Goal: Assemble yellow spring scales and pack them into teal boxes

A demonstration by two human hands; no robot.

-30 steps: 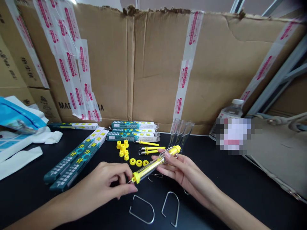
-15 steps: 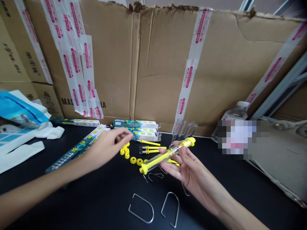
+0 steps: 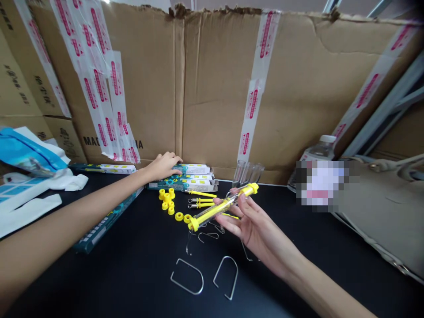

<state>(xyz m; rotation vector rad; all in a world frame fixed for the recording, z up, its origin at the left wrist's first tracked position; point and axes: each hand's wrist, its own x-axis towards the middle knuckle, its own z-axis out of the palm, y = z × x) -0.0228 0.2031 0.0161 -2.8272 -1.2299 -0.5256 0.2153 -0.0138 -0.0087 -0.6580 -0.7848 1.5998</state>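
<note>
My right hand (image 3: 255,221) holds a clear tube with yellow end caps and a yellow rod inside (image 3: 212,213), tilted up to the right. A thin metal hook hangs at the tube's lower left end. My left hand (image 3: 164,165) lies on the far end of the stacked green and white boxes (image 3: 195,176) by the cardboard; its fingertips are partly hidden, and whether they grip a box I cannot tell. Between the hands are yellow rings (image 3: 167,198) and yellow rods with metal loops (image 3: 202,204). Two bent metal wires (image 3: 198,276) (image 3: 236,274) lie nearer me.
A cardboard wall (image 3: 215,110) stands behind the black table (image 3: 132,282). Clear tubes (image 3: 247,173) stand near it. At the right are a bottle (image 3: 323,150) and a beige bag (image 3: 384,207); a long green box (image 3: 99,229) and white gloves (image 3: 36,212) are at the left.
My left hand has moved away from me and onto the stacked boxes. My right hand still holds the tube. The whole view has shifted slightly.
</note>
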